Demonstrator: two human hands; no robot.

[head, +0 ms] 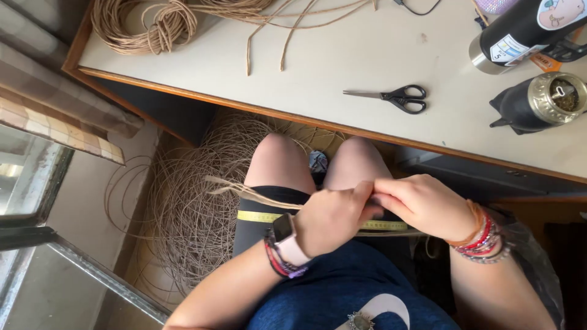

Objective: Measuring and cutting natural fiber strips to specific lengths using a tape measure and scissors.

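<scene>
Over the lap, the left hand (333, 217) and right hand (422, 205) meet fingertip to fingertip, both pinched shut on a few flat fibre strands (244, 190) that trail left across the thighs; the strands' far ends are hidden inside the fingers, and a yellow measuring tape (260, 216) lies half covered beneath. Below the knees, a loose tangle of cord (195, 208) covers the floor. Farther off, the tabletop (342, 55) carries black scissors (394, 98), a cord coil (147, 24) and 2 dark vessels, all cut off.

Smartwatch (286, 235), beaded bracelets (483, 241), black shorts (260, 227)
</scene>
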